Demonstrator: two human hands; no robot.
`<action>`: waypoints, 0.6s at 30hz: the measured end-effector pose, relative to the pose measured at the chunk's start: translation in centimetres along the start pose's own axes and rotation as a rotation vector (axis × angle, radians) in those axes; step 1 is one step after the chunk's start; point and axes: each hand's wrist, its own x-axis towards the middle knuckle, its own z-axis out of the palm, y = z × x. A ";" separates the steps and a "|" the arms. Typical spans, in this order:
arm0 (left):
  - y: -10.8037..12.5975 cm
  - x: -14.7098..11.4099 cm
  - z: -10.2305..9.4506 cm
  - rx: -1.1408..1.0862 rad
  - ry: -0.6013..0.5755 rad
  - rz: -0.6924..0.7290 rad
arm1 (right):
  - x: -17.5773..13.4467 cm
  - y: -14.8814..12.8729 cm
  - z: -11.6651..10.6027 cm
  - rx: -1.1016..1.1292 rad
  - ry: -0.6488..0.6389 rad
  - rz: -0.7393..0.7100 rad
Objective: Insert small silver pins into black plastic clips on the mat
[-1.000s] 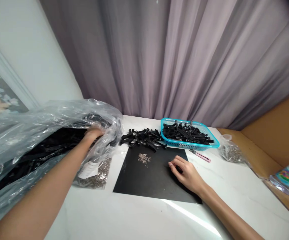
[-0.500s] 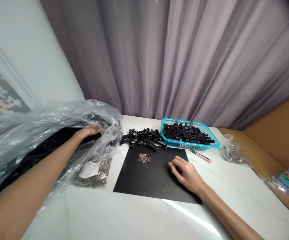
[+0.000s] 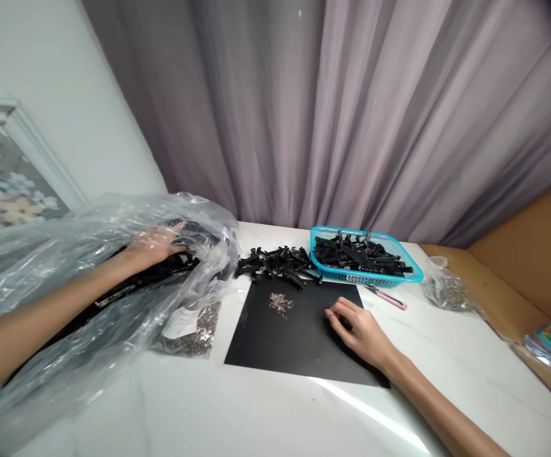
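My left hand (image 3: 154, 246) is inside a large clear plastic bag (image 3: 113, 219), over the black plastic parts (image 3: 180, 260) in it. Its fingers are spread, partly blurred behind the film. Curled closed, my right hand (image 3: 358, 330) rests on the right side of a black mat (image 3: 285, 349). Whatever its fingers may hold is hidden. A small heap of tiny metal screws (image 3: 280, 303) lies on the mat. Behind that, a loose pile of black plastic parts (image 3: 280, 263) is on the table.
A blue basket (image 3: 367, 279) full of black parts stands at the back, with a pink utility knife (image 3: 390, 298) before it. A labelled bag of small metal pieces (image 3: 192, 330) lies left of the mat. Another small bag (image 3: 447, 293) sits right, near a cardboard box (image 3: 518, 273).
My left hand has moved back and left within the bag, its fingers now more spread. The bag's film has shifted over it. My right hand stays on the mat.
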 end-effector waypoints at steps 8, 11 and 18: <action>-2.7 -5.9 -2.7 0.298 -0.052 0.091 | 0.1 -0.1 0.0 0.011 0.006 -0.002; -3.5 -7.4 -3.5 0.485 -0.052 0.118 | 0.0 -0.1 0.0 0.007 0.006 0.008; -3.4 -9.7 -4.6 0.608 -0.071 0.105 | 0.0 -0.1 0.0 -0.001 0.011 0.006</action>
